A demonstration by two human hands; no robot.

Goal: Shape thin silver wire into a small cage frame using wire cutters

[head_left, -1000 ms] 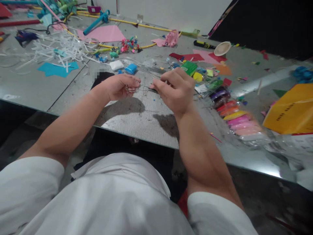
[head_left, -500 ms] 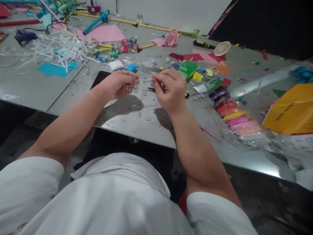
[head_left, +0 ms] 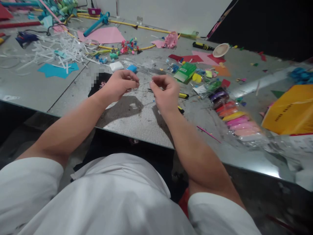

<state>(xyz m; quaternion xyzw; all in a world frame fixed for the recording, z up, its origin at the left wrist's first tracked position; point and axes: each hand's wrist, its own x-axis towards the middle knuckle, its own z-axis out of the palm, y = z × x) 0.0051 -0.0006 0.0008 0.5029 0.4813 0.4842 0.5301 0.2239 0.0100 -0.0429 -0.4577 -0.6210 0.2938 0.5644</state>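
Above the near edge of the table, my left hand (head_left: pixel 119 86) is closed with its fingertips around a thin silvery wire (head_left: pixel 144 84). The wire stretches across the gap to my right hand (head_left: pixel 167 93), whose thumb and forefinger pinch its other end. Part of the wire within the left fingers looks bent or looped, though the detail is too fine to make out. Under the right hand lies a tool with yellow-and-black handles (head_left: pixel 184 95), its dark tip poking out to the left and its middle hidden. Behind my left wrist is a flat black object (head_left: pixel 97 84), partly pixelated.
White and blue clay packets (head_left: pixel 116 66) lie beyond my left hand. A green box (head_left: pixel 186 71) and a bag of coloured clay strips (head_left: pixel 236 117) sit to the right. Shredded white strips (head_left: pixel 61 49) and a yellow hoop (head_left: pixel 151 29) cover the back left.
My right hand has shifted slightly left and down, baring more of the yellow-and-black handles. The left hand has barely moved. A pinkish picture now shows on the flat black object.
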